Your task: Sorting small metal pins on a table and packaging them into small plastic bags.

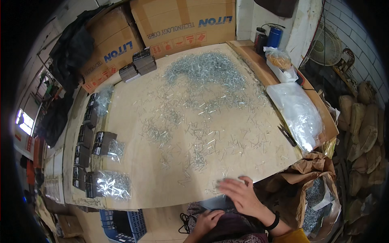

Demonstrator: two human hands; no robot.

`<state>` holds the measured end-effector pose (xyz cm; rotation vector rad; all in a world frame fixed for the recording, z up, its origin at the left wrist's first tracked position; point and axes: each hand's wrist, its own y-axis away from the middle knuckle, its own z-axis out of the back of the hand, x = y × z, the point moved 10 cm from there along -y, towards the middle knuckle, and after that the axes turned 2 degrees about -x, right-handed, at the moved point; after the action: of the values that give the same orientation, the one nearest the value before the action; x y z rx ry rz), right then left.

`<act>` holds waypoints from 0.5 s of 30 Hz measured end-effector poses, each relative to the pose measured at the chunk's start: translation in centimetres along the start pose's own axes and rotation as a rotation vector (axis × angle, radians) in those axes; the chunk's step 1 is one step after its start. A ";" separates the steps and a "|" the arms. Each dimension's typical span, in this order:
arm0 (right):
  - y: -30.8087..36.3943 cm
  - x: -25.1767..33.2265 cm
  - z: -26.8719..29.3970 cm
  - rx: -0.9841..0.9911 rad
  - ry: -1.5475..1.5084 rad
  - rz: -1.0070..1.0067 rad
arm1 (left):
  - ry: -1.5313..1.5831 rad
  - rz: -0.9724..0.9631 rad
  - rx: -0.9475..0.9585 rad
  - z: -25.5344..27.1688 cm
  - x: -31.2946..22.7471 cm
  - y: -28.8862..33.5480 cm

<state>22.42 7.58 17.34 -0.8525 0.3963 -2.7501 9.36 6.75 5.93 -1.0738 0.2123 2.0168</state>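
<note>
My right hand (243, 197) is over the near edge of the table, its fingers stretched and apart, with nothing in them that I can see. Small shiny metal pins, like nails (198, 152), lie loose on the tabletop just beyond it. Below the edge, my left hand (208, 222) is closed at the side of a greyish bag-like thing (219, 203). What its fingers grip is partly hidden. A large heap of the same metal pieces (208, 69) covers the far part of the table (154, 190).
Along the left edge stand dark card stacks (83, 156) and clear bags of pins (114, 185). Scissors (287, 135) and clear plastic bags (298, 113) lie on the right. A paper sack (300, 178) of metal pieces stands lower right, a blue basket (139, 227) lower left. Cartons (184, 44) stand behind.
</note>
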 end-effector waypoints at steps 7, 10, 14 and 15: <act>-1.3 -3.2 2.7 -0.173 0.192 -0.252 | 0.011 0.021 -0.021 -0.1 0.7 0.4; -1.1 -3.3 3.3 -0.221 0.241 -0.295 | 0.076 0.064 -0.027 0.0 0.9 0.2; -1.0 -1.5 1.5 -0.140 0.262 -0.139 | 0.002 -0.024 -0.031 0.3 0.1 0.2; -1.2 -0.8 0.3 -0.113 0.171 -0.062 | -0.015 -0.047 -0.026 0.4 -0.2 0.1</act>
<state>23.05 8.84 17.60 -0.6671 0.5717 -2.8919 9.14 6.74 6.29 -1.0699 0.1517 1.9903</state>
